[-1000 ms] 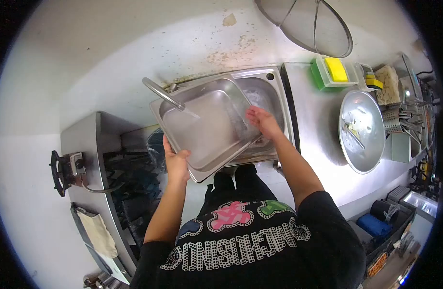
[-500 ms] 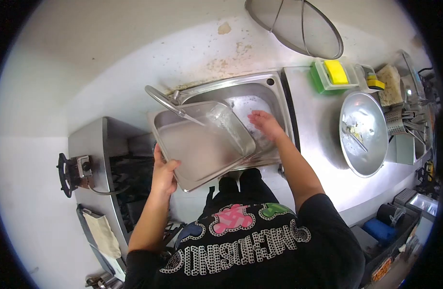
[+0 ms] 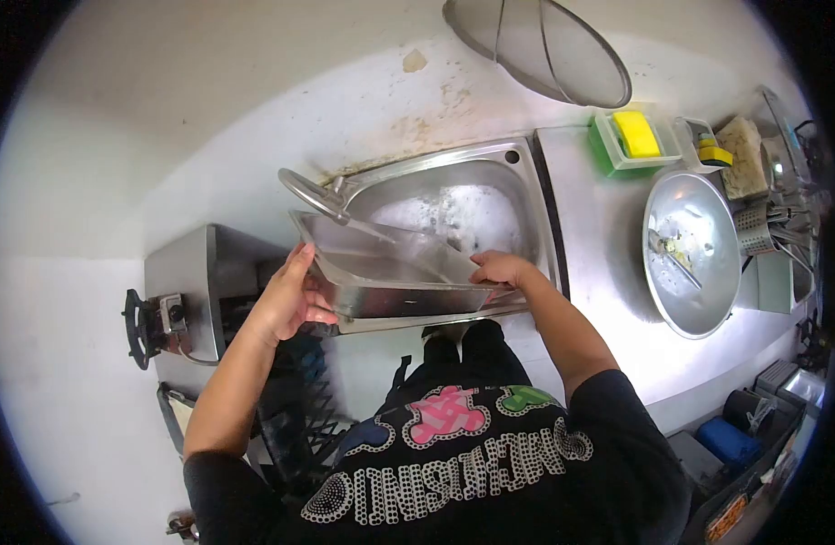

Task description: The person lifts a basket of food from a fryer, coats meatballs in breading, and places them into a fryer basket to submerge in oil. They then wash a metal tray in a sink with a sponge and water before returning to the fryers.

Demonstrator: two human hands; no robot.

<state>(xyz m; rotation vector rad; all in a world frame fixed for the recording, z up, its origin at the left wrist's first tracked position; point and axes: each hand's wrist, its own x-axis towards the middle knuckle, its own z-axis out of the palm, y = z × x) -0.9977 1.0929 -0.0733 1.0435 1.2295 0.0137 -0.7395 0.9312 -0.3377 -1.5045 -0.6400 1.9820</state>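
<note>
A rectangular stainless steel pan is tipped on its side over the near part of the sink, its hollow turned toward the wall. At its left end, my left hand holds the corner, thumb by the rim and fingers against the outside. My right hand grips the rim at the right end. From the curved faucet a stream of water runs into the pan. White suds and dark bits lie on the sink bottom.
Right of the sink, a counter bears a large metal bowl with utensils and food scraps, and a green tub with a yellow sponge. A round mesh strainer hangs on the wall. A burner is at left.
The pan has tilted from nearly flat onto its side, its near edge rising. My right hand has come from over the sink to the pan's right rim. My left hand has shifted slightly.
</note>
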